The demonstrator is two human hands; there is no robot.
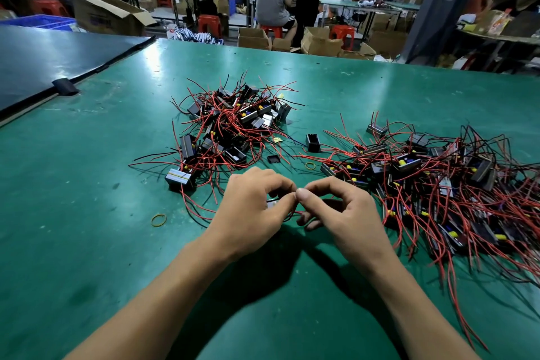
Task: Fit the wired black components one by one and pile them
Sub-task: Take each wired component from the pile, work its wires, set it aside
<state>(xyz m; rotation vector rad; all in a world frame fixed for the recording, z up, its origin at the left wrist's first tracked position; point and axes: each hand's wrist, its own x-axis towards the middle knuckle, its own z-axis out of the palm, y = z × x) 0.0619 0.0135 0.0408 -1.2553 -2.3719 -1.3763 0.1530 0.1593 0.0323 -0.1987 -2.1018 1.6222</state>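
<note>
on the smooth green rubber table mat (87, 242), the left hand (257, 210) curls its fingers round a small boxy black plastic component (273, 204), mostly hidden beneath them. the right hand (347, 213) pinches its thin red wires (293, 211). one tangled heap of like parts (230, 126) lies beyond, a second heap (438, 184) to the right.

bright overhead glare — edges warped, background soft.
</note>
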